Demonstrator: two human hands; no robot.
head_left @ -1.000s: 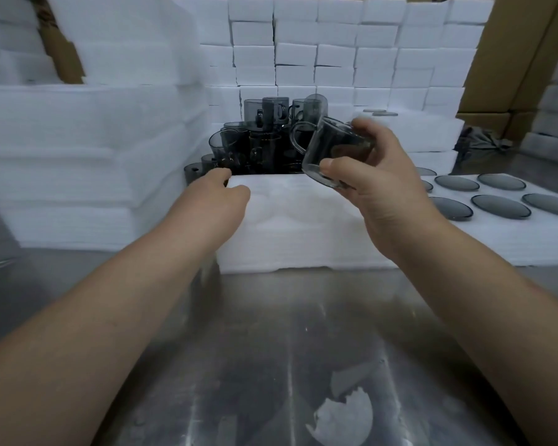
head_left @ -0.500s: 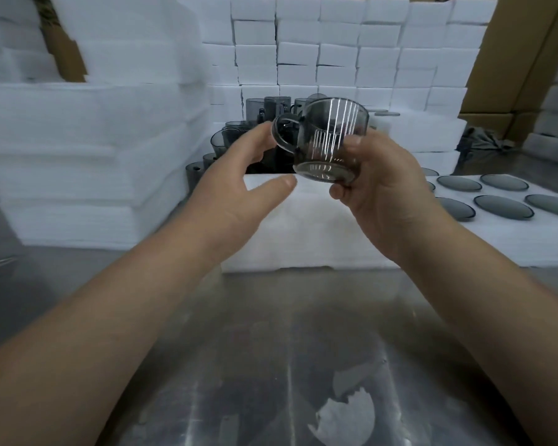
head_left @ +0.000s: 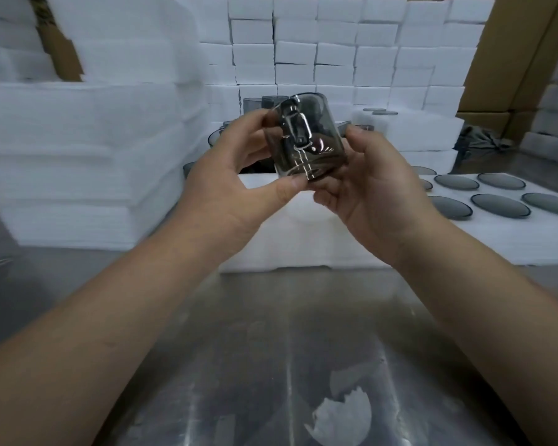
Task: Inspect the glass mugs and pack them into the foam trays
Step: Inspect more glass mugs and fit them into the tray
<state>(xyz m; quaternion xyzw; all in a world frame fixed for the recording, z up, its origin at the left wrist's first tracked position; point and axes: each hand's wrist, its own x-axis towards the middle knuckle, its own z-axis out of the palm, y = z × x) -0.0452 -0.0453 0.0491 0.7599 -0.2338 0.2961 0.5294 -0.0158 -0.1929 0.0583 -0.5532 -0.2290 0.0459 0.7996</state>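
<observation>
Mug (head_left: 310,140) was at the upper centre of the frame, pinched between my left hand (head_left: 236,185) and right hand (head_left: 374,188), handle toward me, I think for checking the glass. Behind it stood other mugs (head_left: 255,103); the filled foam tray (head_left: 484,220) lay at the right, nothing blocking.

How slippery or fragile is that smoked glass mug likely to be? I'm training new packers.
The mug looks glossy, so probably slick; both the left hand and right hand grip it. Thin clear walls suggest it would chip if knocked against the steel table.
</observation>
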